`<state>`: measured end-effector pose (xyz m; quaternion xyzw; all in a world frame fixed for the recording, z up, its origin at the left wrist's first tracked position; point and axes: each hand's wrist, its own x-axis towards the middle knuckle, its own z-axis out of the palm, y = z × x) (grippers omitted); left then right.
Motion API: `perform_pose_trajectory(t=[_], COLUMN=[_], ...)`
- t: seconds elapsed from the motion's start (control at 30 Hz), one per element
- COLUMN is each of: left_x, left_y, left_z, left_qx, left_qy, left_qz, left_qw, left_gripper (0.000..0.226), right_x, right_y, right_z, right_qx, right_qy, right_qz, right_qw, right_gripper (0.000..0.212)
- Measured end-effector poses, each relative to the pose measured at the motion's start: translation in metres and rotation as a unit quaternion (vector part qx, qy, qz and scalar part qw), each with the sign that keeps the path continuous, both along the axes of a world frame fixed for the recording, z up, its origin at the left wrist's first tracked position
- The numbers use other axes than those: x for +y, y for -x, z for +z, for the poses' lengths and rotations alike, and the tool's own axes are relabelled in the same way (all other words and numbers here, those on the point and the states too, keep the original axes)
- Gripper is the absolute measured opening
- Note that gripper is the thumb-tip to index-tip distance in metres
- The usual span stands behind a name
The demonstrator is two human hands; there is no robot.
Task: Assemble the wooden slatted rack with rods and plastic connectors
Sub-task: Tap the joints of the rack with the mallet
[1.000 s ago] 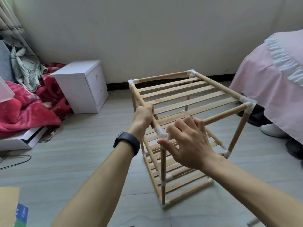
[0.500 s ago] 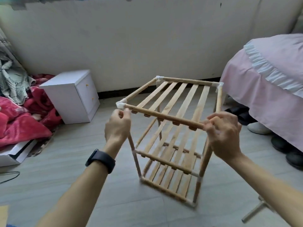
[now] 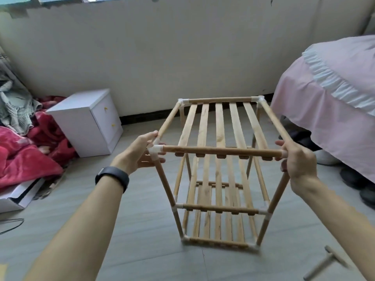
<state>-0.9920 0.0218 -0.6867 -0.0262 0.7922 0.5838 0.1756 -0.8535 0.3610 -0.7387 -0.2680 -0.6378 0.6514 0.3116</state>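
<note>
The wooden slatted rack [image 3: 220,126] stands upright on the floor in front of me, with three slatted tiers joined by rods and white plastic connectors. Its short side faces me. My left hand [image 3: 138,155] holds the near-left top corner connector [image 3: 156,149], thumb above and fingers under it. My right hand [image 3: 300,159] grips the near-right top corner, its fingers curled over the connector and hiding it. The near top rod [image 3: 223,151] runs between my two hands.
A white bedside cabinet [image 3: 87,122] stands at the left by the wall, next to a red blanket [image 3: 24,159] and a white box [image 3: 18,197]. A pink-covered bed [image 3: 334,110] is close on the right, shoes [image 3: 355,175] beneath. A small T-shaped wooden piece [image 3: 326,264] lies on the floor, lower right.
The rack has been turned from a corner-on position to its short side facing me. My hands moved apart onto the two near top corners.
</note>
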Motion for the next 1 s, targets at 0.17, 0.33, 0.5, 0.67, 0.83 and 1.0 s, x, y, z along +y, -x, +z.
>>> perform_pose_trajectory(t=[0.17, 0.33, 0.5, 0.67, 0.83, 1.0], left_x=[0.018, 0.037, 0.041, 0.065, 0.082, 0.075], left_y=[-0.009, -0.007, -0.002, -0.006, -0.009, -0.008], left_z=[0.000, -0.009, -0.011, -0.015, -0.019, -0.017], left_qx=[-0.045, 0.069, 0.057, 0.084, 0.086, 0.075], left_qy=[-0.045, 0.006, -0.017, 0.009, 0.005, -0.034], left_qz=[0.025, 0.150, 0.156, 0.150, 0.157, 0.172], left_qw=[0.998, 0.986, 0.986, 0.985, 0.984, 0.982], left_gripper=[0.048, 0.023, 0.025, 0.030, 0.036, 0.033], right_x=[0.002, 0.007, 0.014, 0.039, 0.047, 0.040], right_y=[0.022, 0.031, 0.038, 0.036, 0.035, 0.039], right_z=[0.004, 0.001, 0.001, -0.001, 0.002, 0.006], right_qx=[-0.010, -0.014, -0.007, 0.009, 0.017, 0.002], right_qy=[-0.005, -0.007, 0.000, 0.001, 0.014, 0.006], right_qz=[-0.009, -0.018, 0.006, 0.058, 0.037, 0.043], right_qw=[1.000, 1.000, 1.000, 0.998, 0.999, 0.999], right_gripper=[0.028, 0.026, 0.023, 0.024, 0.018, 0.026])
